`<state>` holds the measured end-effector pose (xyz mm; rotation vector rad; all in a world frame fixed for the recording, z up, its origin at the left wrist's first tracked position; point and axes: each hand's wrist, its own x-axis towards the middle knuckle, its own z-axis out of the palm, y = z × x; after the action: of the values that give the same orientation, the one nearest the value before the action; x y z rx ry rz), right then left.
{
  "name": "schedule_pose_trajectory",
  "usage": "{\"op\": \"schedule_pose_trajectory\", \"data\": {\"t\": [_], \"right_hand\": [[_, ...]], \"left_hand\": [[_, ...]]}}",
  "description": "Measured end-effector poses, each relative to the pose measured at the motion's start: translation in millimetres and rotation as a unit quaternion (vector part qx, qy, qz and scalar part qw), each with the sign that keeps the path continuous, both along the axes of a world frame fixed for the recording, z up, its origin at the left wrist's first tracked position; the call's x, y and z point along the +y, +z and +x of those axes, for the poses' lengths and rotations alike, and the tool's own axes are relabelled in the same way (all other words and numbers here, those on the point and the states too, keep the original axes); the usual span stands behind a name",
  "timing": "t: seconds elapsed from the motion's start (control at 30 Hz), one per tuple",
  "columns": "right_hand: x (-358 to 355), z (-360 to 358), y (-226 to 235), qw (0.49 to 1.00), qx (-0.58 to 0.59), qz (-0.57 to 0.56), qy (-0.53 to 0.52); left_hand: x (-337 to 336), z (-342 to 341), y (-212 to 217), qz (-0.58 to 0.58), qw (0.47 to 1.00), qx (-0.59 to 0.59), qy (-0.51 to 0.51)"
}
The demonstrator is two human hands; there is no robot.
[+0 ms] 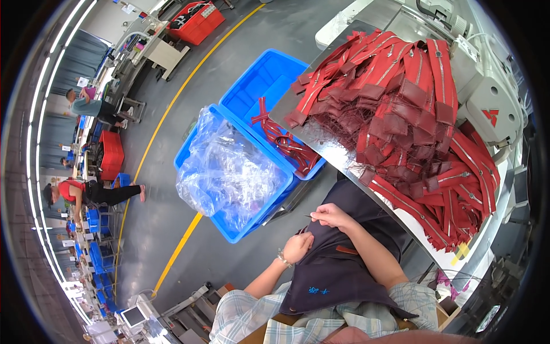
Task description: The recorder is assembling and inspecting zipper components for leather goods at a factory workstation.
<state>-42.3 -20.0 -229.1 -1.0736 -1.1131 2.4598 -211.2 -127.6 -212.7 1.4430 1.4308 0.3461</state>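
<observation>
Between hands (298,247) (331,216), dark navy cloth (338,269)

Floor (229,51): smooth grey concrete, crossed by a yellow painted line (172,103) running diagonally.
Light: long bright strip lamps (54,74) curving along the left rim (bent by the lens).
Furniture: a metal-topped worktable (338,155) at right, with a white sewing machine (487,103) behind it.
Far side: rows of workstations (137,46), stacked blue crates (100,258), red crates (195,22).
</observation>
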Motion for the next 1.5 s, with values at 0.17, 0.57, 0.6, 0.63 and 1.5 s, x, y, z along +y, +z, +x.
{"op": "schedule_pose_trajectory", "data": {"t": [0.17,0.57,0.6,0.63,1.5], "right_hand": [[3,11,9,0.998,-0.027,-0.037,-0.04],[-21,44,53,0.959,0.102,0.061,-0.257],[-26,50,62,0.963,0.147,0.025,-0.226],[-34,57,69,0.966,0.173,-0.008,-0.194],[-9,357,226,0.616,-0.47,0.492,-0.397]], "left_hand": [[12,-15,-13,-0.041,0.993,0.008,0.108],[76,40,137,0.045,0.912,0.005,-0.407],[76,48,150,0.122,0.902,-0.072,-0.408],[78,58,156,0.185,0.886,-0.125,-0.406],[257,-10,176,0.636,0.676,-0.072,0.364]]}}
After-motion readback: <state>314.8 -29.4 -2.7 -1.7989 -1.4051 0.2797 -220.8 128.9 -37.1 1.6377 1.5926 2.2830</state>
